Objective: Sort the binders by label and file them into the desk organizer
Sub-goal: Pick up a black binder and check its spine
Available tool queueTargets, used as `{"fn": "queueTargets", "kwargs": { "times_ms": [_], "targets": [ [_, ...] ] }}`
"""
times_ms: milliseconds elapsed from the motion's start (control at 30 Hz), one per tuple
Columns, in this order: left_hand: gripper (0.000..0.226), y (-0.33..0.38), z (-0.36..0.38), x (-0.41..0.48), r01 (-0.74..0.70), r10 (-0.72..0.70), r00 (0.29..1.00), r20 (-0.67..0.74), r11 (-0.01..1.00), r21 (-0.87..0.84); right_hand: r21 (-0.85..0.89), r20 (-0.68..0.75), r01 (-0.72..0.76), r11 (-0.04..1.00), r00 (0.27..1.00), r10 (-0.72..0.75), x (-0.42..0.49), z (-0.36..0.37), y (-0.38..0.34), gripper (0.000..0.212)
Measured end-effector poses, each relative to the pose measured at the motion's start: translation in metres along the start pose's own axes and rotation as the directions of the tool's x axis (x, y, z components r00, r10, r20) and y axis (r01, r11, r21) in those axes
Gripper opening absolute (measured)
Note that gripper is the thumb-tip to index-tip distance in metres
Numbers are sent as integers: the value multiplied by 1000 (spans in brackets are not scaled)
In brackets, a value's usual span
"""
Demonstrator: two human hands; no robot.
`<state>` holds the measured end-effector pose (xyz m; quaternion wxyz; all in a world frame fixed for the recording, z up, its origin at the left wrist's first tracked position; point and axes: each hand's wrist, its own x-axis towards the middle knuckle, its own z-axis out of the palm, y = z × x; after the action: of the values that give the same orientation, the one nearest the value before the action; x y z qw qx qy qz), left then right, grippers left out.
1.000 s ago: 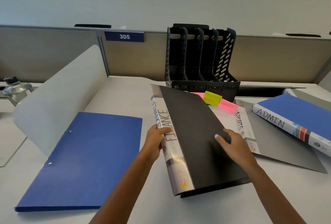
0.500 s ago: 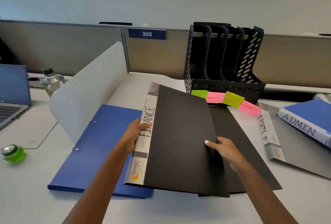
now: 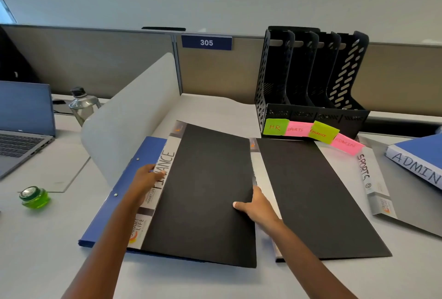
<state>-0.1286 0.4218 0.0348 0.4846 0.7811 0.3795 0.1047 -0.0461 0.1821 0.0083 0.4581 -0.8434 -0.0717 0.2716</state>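
Nearest, both hands are on the FINANCE binder (image 3: pixel 205 193), a black-covered file lying flat on the bench (image 3: pixel 35 251) and overlapping a blue folder (image 3: pixel 124 186) beneath it. The left hand (image 3: pixel 146 182) grips the silver spine, fingers curled over the lettered label. The right hand (image 3: pixel 257 207) pinches the opposite free edge, thumb on the cover and fingers tucked out of sight below. Holding both long edges looks like a way to keep the floppy cover closed and the file level for a lift, with the label where it can be read.

Just beside it on the right lies a second black binder (image 3: pixel 318 198), its spine next to the right hand; its label cannot be read from here. Past that are the SPORTS binder (image 3: pixel 366 172), with a grey cover, and the blue ADMIN binder (image 3: pixel 421 162) at the right edge. Their labels face up, probably so each can be matched to a slot. Off to the left are a small green jar (image 3: pixel 34 197), a laptop (image 3: pixel 24 126) and a water bottle (image 3: pixel 82 105).

Farther back, four sticky notes (image 3: pixel 296 129) reading HR, SPORTS, FINANCE and ADMIN hang along the front of the black desk organizer (image 3: pixel 315 115), one per slot. All four slots appear empty, so filing has hardly begun. By its label, the held binder belongs in the third slot from the left.
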Motion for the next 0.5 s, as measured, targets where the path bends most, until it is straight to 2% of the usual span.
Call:
{"fn": "queueTargets", "kwargs": {
  "times_ms": [267,433,500],
  "targets": [
    [32,-8,15,1,39,-33,996,-79,996,74,-217,-40,23,976,999,-32,3,9,-2,64],
    [37,-10,23,-1,18,27,985,-171,967,253,-394,-88,54,918,991,-96,-6,19,-2,64],
    [41,-8,30,-6,50,14,976,-218,957,286,-446,-114,50,893,987,-113,-8,23,1,61]
  ]
}}
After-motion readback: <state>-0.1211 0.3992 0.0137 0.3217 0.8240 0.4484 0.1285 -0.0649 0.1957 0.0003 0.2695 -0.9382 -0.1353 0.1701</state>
